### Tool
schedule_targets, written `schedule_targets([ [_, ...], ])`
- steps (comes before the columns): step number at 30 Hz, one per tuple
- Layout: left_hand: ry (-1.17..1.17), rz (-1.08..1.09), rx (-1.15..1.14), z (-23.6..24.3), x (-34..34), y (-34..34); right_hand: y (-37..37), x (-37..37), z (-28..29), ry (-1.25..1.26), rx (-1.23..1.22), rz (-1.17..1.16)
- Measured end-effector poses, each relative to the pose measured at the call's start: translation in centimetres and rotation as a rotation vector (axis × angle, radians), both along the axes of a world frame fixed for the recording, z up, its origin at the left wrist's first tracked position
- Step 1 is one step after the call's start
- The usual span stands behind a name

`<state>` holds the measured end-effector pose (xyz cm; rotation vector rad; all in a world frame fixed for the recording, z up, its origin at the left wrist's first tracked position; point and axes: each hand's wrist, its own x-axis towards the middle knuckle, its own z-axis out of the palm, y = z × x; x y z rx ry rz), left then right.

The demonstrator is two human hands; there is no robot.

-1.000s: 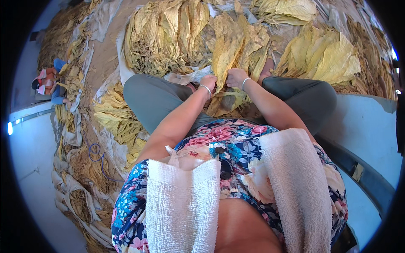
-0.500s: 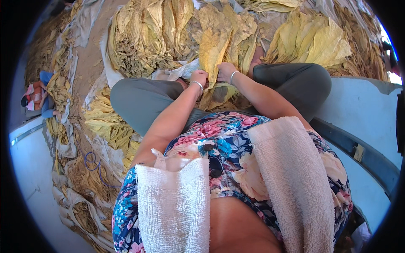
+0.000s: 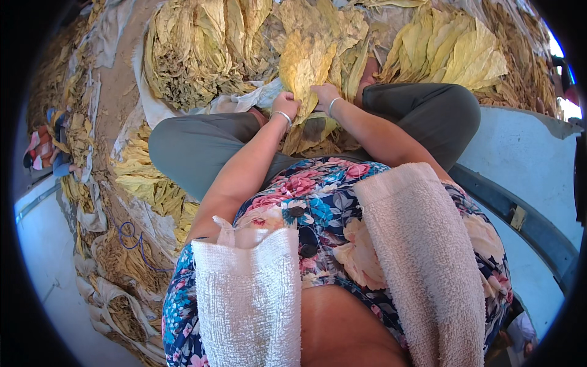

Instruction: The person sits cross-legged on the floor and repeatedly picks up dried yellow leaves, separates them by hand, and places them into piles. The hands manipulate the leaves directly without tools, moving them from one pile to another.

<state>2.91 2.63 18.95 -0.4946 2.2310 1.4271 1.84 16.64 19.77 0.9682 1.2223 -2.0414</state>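
A broad yellow-brown dried tobacco leaf (image 3: 306, 64) stretches between my hands, its far part lying over more leaves. My left hand (image 3: 286, 105) pinches the leaf's near left edge. Close by on the right, my right hand (image 3: 324, 96) is closed on the opposite edge, its fingertips partly hidden. Beneath both hands, between my crossed legs, are browner, crumpled leaves (image 3: 309, 133). Beyond my left knee stands a thick heap of dried leaves (image 3: 205, 52). A fanned bundle of yellow leaves (image 3: 446, 52) lies beyond my right knee.
Loose yellow leaves (image 3: 147, 174) lie on pale sacking beside my left knee. A blue cord (image 3: 142, 251) curls on the left. Another person (image 3: 46, 147) sits at the far left. A pale blue wall (image 3: 520, 162) is close on my right.
The leaf between my hands now shows wider and flatter than before. My hands stay close together at its near end. The whole view has shifted slightly.
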Motion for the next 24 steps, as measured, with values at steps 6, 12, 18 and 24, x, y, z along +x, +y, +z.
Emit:
schedule_targets([
  [6,0.077,0.179,-0.09,-0.4,-0.5,-0.4,-0.1,-1.1,-3.6,0.085,0.001,-0.074],
  [12,0.116,-0.092,0.043,0.9,-1.0,0.1,0.3,-2.2,-3.2,0.292,0.135,0.167],
  [18,-0.295,0.245,0.364,1.7,-1.4,-1.0,0.1,-1.8,-1.6,0.123,0.152,0.077],
  [24,-0.306,0.396,0.429,0.9,-1.7,-2.8,1.8,-1.8,-2.1,0.028,0.1,0.105],
])
